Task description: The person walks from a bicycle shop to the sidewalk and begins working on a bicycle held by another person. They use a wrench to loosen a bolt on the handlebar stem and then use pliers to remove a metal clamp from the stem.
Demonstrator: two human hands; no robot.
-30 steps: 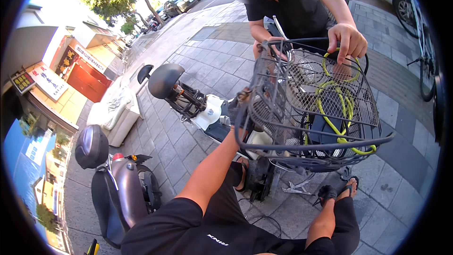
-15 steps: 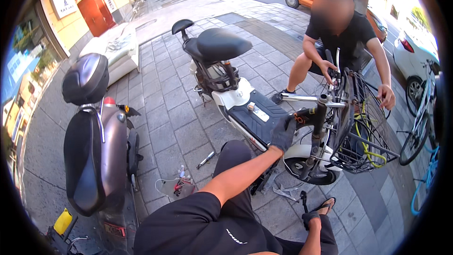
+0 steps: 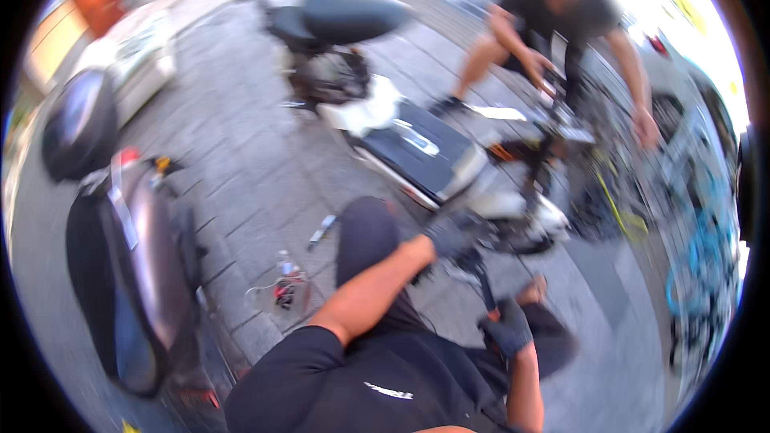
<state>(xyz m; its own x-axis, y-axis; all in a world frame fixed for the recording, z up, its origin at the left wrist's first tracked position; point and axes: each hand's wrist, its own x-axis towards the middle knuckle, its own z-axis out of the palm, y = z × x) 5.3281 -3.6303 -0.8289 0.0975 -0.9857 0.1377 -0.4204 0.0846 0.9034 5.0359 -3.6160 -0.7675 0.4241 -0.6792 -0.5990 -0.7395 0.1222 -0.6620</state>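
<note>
My right hand, in a dark grey glove, is closed around the handle of a dark hammer-like tool that points up and away from me. My left hand, also gloved, is beside the low front end of a white and black electric scooter, near its front wheel. Motion blur smears its fingers. Metal parts lie between my hands, too blurred to name. Across from me a person in black crouches, one hand at the scooter's handlebar.
A purple-grey scooter with a top box stands at my left. On the paving are a pen-like tool and a small clear bag with red items. A wire basket hangs at the front; a blue bicycle is at right.
My view has shifted. My left hand has left the scooter's frame and come down nearer my right hand. The right hand has lifted the hammer-like tool toward the scooter's front end.
</note>
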